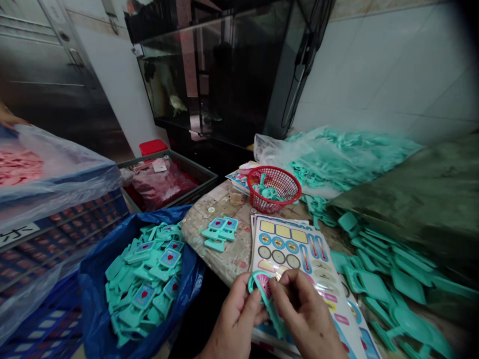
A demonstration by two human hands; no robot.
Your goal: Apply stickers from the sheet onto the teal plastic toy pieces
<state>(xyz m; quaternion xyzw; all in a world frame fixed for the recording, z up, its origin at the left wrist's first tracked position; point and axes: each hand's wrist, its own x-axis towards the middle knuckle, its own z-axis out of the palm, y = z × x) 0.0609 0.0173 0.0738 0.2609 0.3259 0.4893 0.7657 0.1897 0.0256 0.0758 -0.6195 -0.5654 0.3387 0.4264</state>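
Clock positions read from the piece in hand, twelve o'clock pointing away from the person. Item: teal plastic piece point(276, 324), fan-shaped pink sticker point(264, 285) on its face, held between both hands above the near end of the sheets. Left hand point(239, 316), eight o'clock: fingers closed on the piece's curved left end. Right hand point(309, 311), four o'clock: fingers bent inward, thumb against the sticker's right edge; whether pinched on sticker or piece, cannot tell. Handling note, by judgement: steady the piece with the left hand, square the sticker to the rim before pressing, then smooth from one end to the other so no corner lifts or bubble forms. Printed sticker sheets point(277, 257), stacked, one o'clock. Loose teal parts point(368, 284), three o'clock. Heart-stickered pieces point(225, 230), small group, half past ten, on the worn bench point(202, 212). Blue bag point(88, 284), nine o'clock, filled with similar heart-stickered pieces. Red basket point(275, 205), twelve o'clock, some teal parts inside. Clear bag point(348, 149), one o'clock, bulging with teal parts. Fish tank point(166, 94), eleven o'clock, farthest.
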